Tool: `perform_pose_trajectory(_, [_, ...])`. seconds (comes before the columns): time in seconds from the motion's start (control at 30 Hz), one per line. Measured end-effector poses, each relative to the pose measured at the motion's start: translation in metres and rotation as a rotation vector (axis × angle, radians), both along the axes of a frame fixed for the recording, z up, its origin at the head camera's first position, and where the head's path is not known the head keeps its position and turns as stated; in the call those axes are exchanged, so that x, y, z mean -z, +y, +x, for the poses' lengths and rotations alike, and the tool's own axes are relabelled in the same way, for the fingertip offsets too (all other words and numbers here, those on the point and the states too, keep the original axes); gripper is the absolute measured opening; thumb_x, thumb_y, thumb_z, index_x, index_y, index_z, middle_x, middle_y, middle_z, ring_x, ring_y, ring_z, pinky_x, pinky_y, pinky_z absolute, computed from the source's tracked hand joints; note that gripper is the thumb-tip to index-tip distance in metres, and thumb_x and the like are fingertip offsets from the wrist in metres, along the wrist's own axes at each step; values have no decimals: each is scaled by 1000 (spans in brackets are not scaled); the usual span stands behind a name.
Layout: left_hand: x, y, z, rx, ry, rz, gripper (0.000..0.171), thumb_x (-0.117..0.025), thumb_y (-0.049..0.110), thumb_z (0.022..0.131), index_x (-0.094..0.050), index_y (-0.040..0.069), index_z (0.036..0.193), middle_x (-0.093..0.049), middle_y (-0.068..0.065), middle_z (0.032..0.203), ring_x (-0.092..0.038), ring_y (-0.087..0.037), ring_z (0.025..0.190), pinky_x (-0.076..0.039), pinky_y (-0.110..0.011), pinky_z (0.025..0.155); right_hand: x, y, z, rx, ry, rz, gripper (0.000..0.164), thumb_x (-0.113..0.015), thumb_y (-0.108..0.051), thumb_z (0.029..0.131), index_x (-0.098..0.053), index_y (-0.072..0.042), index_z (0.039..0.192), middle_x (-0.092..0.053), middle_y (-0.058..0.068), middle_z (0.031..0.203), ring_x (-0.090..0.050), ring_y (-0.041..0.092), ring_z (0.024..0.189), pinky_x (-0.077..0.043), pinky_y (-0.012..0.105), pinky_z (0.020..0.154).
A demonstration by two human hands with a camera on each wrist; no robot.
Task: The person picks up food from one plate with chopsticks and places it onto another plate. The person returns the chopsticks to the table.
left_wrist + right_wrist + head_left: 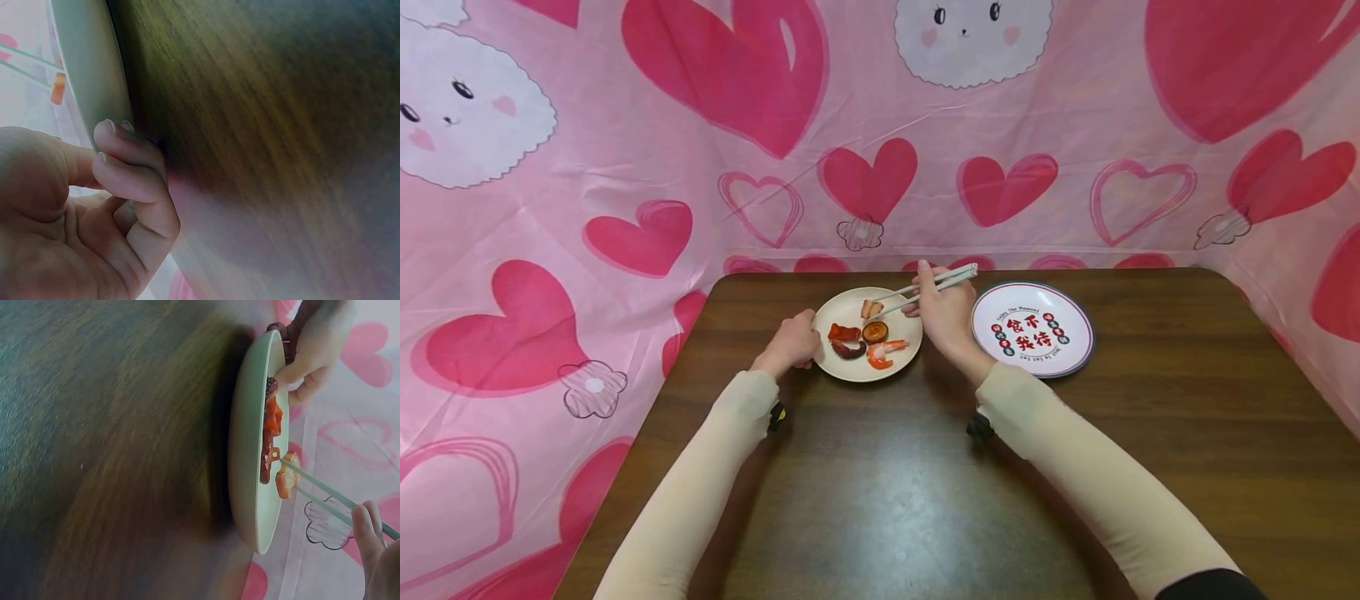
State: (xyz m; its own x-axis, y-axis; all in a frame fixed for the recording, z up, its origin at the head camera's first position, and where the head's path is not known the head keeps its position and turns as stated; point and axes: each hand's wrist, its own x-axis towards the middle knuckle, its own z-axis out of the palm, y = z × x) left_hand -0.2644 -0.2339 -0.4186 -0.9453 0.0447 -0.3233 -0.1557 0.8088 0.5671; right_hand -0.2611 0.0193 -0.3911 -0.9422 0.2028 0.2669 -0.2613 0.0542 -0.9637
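My left hand (793, 342) pinches the left rim of a cream plate (842, 372), thumb above and curled fingers underneath. In my right hand (946, 317) is a pair of pale green chopsticks (891, 308), reaching over the plate from the right. Their tips are at a tan, orange-edged food piece (287, 475), which appears raised above the plate in both wrist views. Also on the plate are a shrimp (880, 357), a round brown mushroom-like piece (875, 332), a dark curled tentacle (850, 351) and a glossy red-brown piece (844, 332).
Right of my right hand lies a white plate (1033, 300) with a blue rim and red printed characters. Both plates stand toward the far edge of a dark wooden table (880, 467). Behind it hangs a pink cloth (925, 117) with hearts.
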Motion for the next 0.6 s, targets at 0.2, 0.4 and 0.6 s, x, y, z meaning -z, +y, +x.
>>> perform_pose_trajectory(0.2, [1, 0, -1, -1, 7, -6, 32, -43, 6, 105, -49, -2, 135, -63, -24, 98, -59, -21, 55, -53, -30, 51, 3, -5, -2, 1, -6, 4, 37, -59, -26, 110, -71, 4, 92, -71, 29, 79, -71, 20, 51, -59, 38, 51])
perform_pose_trajectory(0.4, [1, -1, -1, -2, 16, 0, 35, -42, 6, 105, -48, -3, 138, -62, -27, 106, -60, -21, 56, -54, -30, 51, 5, -9, -3, -6, -15, -9, 37, -58, -26, 110, -70, 4, 93, -69, 34, 83, -72, 25, 52, -59, 37, 50])
perform_pose_trajectory(0.6, [2, 0, -1, -5, 9, -4, 37, -43, 7, 106, -47, -2, 141, -62, -27, 108, -60, -21, 56, -54, -30, 52, 8, -11, -5, 14, -29, 24, 39, -59, -30, 109, -71, 3, 92, -72, 28, 79, -70, 21, 51, -59, 35, 50])
